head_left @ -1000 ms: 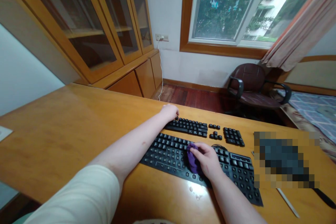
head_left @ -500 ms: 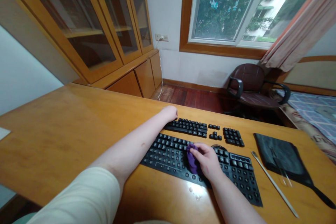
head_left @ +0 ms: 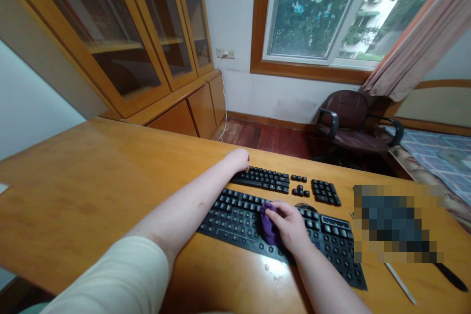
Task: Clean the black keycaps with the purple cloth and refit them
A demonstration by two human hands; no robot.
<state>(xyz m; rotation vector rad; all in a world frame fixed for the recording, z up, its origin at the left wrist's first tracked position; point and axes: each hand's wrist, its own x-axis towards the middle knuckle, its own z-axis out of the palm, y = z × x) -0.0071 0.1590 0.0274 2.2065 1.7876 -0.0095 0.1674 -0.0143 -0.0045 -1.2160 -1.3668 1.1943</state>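
A black keyboard [head_left: 235, 236] with most of its keycaps off lies on the desk in front of me; a top row of caps is still on it. My right hand [head_left: 292, 228] pinches a bunched purple cloth [head_left: 270, 228] over its middle. Beyond it, loose black keycaps [head_left: 267, 179] lie in keyboard order, with a separate number-pad block [head_left: 326, 192]. My left hand [head_left: 239, 159] reaches to the far left end of these caps, fingers curled down and closed. What it holds, if anything, is hidden.
Right of the keyboard, a dark flat item is blurred out; a black strap-like end [head_left: 452, 277] and a thin white stick [head_left: 401, 284] show beside it. Small wet drops [head_left: 272, 274] dot the desk [head_left: 91, 181] at the front. A chair [head_left: 346, 122] stands beyond the desk.
Both hands keep almost the same place, the cloth still in my right hand. The view has shifted very slightly. The dark item at right is now blurred out.
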